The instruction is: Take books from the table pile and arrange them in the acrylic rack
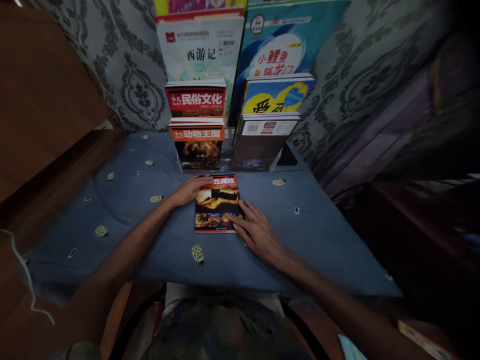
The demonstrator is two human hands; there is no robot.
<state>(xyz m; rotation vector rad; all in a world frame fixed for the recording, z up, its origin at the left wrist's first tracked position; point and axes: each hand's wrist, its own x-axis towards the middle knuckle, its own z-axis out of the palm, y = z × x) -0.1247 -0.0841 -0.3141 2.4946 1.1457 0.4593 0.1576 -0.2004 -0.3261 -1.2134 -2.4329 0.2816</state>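
A thin book with a red title band and an orange landscape cover [216, 202] lies flat on the blue cloth-covered table [123, 200]. My left hand [188, 190] rests at the book's upper left corner, fingers curled against its edge. My right hand [255, 231] lies over the book's lower right corner, fingers spread flat on the cover and the cloth.
Behind the flat book stand two tiered rows of upright books: a lion-cover book [198, 147] and a red-banner book [196, 99] at left, a dark back-cover book [262, 141] and blue-yellow ones [276, 95] at right. Patterned wallpaper [123, 70] rises behind. A wooden panel [41, 90] stands at left.
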